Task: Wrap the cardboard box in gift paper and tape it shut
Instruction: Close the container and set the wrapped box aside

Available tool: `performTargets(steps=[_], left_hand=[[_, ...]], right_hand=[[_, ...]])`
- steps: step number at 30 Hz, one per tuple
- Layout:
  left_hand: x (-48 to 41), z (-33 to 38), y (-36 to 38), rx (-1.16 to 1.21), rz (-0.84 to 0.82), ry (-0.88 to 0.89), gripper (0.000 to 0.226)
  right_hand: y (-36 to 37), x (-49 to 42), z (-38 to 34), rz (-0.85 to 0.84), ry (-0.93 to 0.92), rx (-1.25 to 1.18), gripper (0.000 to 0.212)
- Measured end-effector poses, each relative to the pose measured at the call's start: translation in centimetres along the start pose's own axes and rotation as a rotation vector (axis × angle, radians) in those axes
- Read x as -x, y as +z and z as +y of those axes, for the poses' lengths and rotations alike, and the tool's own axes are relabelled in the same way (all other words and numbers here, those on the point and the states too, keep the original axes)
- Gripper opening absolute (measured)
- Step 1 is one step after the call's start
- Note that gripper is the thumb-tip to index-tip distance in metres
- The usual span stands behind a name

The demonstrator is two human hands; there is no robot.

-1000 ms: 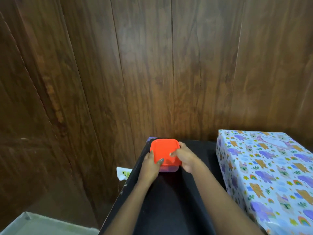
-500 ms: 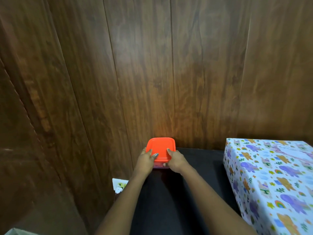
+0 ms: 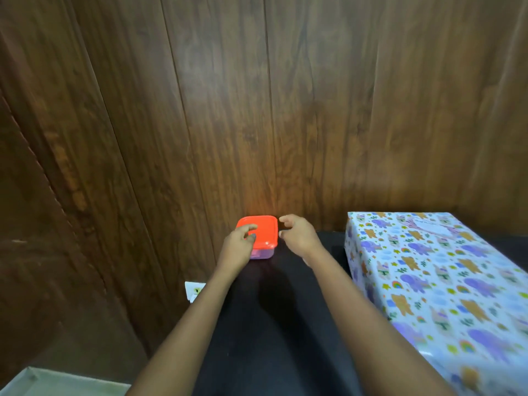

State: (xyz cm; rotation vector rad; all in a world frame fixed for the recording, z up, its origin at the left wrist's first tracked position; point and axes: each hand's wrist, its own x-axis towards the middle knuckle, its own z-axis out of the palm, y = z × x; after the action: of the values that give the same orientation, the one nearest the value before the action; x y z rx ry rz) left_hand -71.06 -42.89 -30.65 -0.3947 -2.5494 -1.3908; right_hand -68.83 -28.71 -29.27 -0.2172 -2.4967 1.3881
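On my feed, item one: a wrapped box [image 3: 434, 281] in animal-print gift paper, lying flat on the right of the black table [image 3: 271, 324], its far end near the wood-panel wall [image 3: 257, 110]. Item two: a small container with an orange lid [image 3: 263, 228] at the table's far left corner against the wall; my left hand [image 3: 238, 248] rests loose fingertips on the lid without gripping, while my right hand [image 3: 298, 234] hovers just beside it, fingers spread, holding nothing.
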Motion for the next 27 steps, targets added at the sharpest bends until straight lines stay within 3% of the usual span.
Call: performTargets(steps=[5,8,13,20,23,27], left_hand=[[6.3,5.0,-0.3,0.250,-0.055,0.020,0.020],[10.6,7.3,0.9,0.230,-0.185,0.031,0.018],[16.7,10.3,5.0,0.094,-0.406,0.089,0.047],[20.9,12.3,9.1,-0.110,-0.504,0.277,0.072],[21.5,12.0,9.6,-0.152,-0.495,0.266,0.069],[21.2,11.9,9.9,-0.158,-0.433,0.255,0.064]], right_hand=[[-6.0,7.4,-1.0,0.050,-0.012,-0.154,0.021],[-10.3,12.5,-0.3,0.093,-0.028,-0.099,0.019],[-17.1,19.8,3.6,0.169,0.003,0.110,0.011],[-24.1,25.3,9.7,0.039,0.176,0.557,0.063],[-24.6,26.3,11.5,0.049,0.240,0.406,0.075],[-24.2,25.2,12.5,0.144,0.142,0.271,0.073]])
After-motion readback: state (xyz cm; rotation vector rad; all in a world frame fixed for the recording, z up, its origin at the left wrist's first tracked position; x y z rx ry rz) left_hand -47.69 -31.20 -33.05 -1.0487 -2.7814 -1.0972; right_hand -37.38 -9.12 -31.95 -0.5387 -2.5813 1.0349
